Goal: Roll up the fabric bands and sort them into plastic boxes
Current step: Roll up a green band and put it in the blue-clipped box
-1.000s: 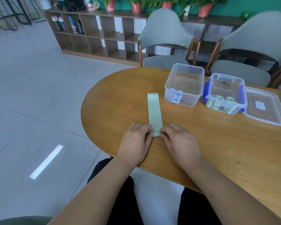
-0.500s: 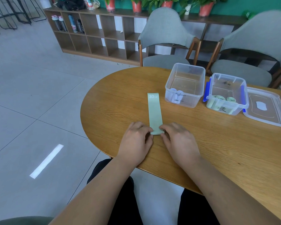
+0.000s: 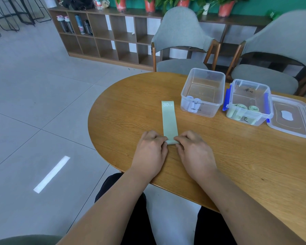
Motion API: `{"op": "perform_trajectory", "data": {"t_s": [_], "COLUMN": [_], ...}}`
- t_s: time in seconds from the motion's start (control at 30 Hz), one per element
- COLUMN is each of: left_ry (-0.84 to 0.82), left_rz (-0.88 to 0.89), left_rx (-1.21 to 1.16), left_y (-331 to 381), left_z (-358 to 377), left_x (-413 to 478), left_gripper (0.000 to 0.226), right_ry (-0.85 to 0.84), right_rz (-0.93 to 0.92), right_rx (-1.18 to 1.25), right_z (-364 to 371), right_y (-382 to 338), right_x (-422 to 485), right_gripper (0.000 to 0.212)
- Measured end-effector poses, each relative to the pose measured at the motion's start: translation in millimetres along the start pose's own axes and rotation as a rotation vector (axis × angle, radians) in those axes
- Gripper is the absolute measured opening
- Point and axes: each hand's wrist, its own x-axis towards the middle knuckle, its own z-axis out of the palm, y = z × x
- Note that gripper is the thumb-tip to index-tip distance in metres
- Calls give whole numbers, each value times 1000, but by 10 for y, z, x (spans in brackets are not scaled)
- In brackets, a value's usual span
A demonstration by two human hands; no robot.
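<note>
A pale green fabric band (image 3: 169, 119) marked "30 LB" lies flat on the wooden table (image 3: 237, 156), running away from me. Its near end is curled into a small roll. My left hand (image 3: 151, 149) and my right hand (image 3: 193, 149) pinch that roll from either side with their fingertips. Beyond it stands a clear plastic box (image 3: 203, 92) holding white rolled bands. To its right a second clear box with blue clips (image 3: 248, 102) holds green rolled bands.
A clear lid (image 3: 292, 117) lies on the table right of the boxes. Two grey chairs (image 3: 180, 41) stand behind the table, a wooden shelf unit (image 3: 102, 36) beyond them. The table's rounded edge is at left, with tiled floor below.
The rolled near end of the green band has moved a little away from me, and both hands have followed it forward. The flat part of the band is shorter.
</note>
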Motion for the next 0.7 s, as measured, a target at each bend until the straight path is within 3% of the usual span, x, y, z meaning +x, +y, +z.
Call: {"op": "perform_trajectory", "data": {"t_s": [0.3,0.7], "left_ry": [22,-9], "left_rz": [-48,-97], "left_rx": [-87,-130], "left_y": [19,-41], "left_z": [-31,9], "left_x": [7,46], "left_gripper": [15,19], "right_ry": [-12,-1], "right_rz": [13,54], "right_rx": [0,52], "right_z": [-12,40], "right_y": [39,43], "right_x": [54,96], "right_gripper": [19,28]}}
